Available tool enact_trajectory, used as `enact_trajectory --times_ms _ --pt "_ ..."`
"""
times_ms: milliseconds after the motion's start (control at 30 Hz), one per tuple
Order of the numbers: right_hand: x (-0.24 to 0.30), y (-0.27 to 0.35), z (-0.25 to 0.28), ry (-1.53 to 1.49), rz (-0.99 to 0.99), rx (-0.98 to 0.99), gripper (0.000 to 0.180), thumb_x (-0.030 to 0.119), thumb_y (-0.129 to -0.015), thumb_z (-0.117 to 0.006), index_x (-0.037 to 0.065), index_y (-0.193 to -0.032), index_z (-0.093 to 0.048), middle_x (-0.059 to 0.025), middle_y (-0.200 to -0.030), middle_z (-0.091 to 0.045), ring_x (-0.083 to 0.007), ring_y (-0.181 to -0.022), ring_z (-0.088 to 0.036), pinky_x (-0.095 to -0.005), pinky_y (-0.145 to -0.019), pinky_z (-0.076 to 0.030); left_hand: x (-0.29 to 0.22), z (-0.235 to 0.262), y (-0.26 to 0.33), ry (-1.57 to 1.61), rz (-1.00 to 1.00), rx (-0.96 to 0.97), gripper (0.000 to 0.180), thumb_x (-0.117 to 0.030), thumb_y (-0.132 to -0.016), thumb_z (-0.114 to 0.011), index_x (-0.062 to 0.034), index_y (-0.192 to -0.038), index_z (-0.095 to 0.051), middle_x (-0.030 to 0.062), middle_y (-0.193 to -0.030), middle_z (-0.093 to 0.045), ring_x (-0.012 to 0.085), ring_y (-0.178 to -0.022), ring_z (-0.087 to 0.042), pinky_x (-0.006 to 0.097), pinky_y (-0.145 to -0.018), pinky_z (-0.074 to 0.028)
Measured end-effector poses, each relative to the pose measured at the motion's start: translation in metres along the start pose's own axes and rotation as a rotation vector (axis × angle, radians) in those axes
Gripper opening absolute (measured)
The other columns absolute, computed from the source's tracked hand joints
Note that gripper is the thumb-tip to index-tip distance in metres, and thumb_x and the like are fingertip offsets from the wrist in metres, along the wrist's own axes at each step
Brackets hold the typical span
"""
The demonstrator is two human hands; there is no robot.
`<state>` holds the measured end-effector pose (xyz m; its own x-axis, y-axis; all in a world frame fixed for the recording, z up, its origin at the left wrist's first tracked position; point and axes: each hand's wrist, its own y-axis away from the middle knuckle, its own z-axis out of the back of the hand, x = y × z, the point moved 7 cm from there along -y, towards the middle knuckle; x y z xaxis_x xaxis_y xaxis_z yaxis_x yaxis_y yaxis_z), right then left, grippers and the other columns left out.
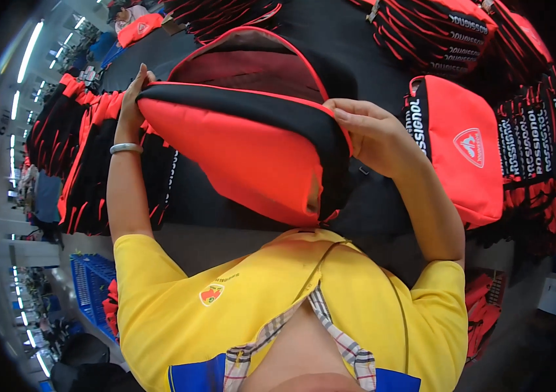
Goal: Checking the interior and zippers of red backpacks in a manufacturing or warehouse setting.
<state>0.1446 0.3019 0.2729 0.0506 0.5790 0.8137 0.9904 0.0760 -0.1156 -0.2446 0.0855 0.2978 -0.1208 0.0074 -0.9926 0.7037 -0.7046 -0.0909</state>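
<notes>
A red and black fabric bag is held up in front of me over the black table, its top gaping and its dark reddish lining showing. At the bag's left corner my left hand grips the edge, fingers closed on it. My right hand pinches the rim at the right corner, thumb on top; some of its fingers are hidden by the bag. The near red panel slopes down toward my body. Just right of my right forearm lies another red bag with a pale shield-shaped emblem.
Stacks of black and red bags stand at the left, back right and far right. More bags are piled at the back. Dark tabletop shows beneath the held bag. A blue plastic crate stands low at the left.
</notes>
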Motion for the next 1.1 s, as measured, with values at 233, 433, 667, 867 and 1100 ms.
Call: enact_trajectory --times_ms 233,433,667,867,1100 --pt "0.003 -0.015 0.031 0.467 0.024 -0.118 0.033 0.024 -0.103 -0.058 0.004 -0.129 -0.055 0.0028 -0.106 -0.065 -0.0026 -0.096 -0.061 -0.0208 -0.079 -0.05 0.009 0.02 -0.011 0.199 0.032 0.046 0.046 -0.049 -0.105 -0.049 -0.0107 -0.08 -0.057 -0.0003 -0.068 -0.059 0.0086 -0.06 -0.055 0.021 -0.057 -0.044" --pt "0.06 -0.002 0.083 0.443 0.037 -0.512 0.041 0.044 -0.104 -0.052 0.007 -0.105 -0.069 0.0055 -0.084 -0.064 -0.0025 -0.071 -0.058 -0.0183 -0.06 -0.043 -0.024 -0.042 -0.007 -0.041 -0.009 0.024 0.043 -0.042 -0.105 -0.052 -0.0118 -0.076 -0.058 -0.0055 -0.066 -0.055 0.0048 -0.055 -0.049 0.021 -0.051 -0.035" --pt "0.05 -0.003 -0.021 1.75 1.065 -0.268 0.019 0.02 -0.086 -0.075 0.004 -0.089 -0.065 -0.0063 -0.074 -0.058 -0.0247 -0.063 -0.059 -0.0363 -0.057 -0.047 -0.017 -0.11 0.073 -0.837 -0.609 -0.224 0.034 -0.029 -0.099 -0.061 -0.0026 -0.079 -0.065 0.0145 -0.069 -0.06 0.0247 -0.06 -0.055 0.032 -0.068 -0.039" --pt "-0.125 0.067 0.073 1.744 0.299 -0.171 0.046 0.004 -0.077 -0.068 0.005 -0.123 -0.066 -0.0079 -0.086 -0.055 -0.0279 -0.083 -0.056 -0.04 -0.073 -0.047 0.095 -0.141 0.146 -1.128 -0.38 -0.209 0.023 -0.01 -0.076 -0.073 -0.0112 -0.099 -0.074 0.0106 -0.105 -0.061 0.0291 -0.102 -0.057 0.039 -0.097 -0.04" --pt "-0.121 0.046 0.024 1.746 0.163 0.009 0.038 0.009 -0.079 -0.071 0.008 -0.117 -0.07 -0.009 -0.094 -0.061 -0.0296 -0.09 -0.059 -0.0413 -0.077 -0.048 0.144 -0.135 0.142 -0.638 -0.226 -0.056 0.069 0.006 -0.07 -0.061 -0.0076 -0.138 -0.058 0.0204 -0.155 -0.029 0.042 -0.145 -0.033 0.042 -0.117 -0.035"
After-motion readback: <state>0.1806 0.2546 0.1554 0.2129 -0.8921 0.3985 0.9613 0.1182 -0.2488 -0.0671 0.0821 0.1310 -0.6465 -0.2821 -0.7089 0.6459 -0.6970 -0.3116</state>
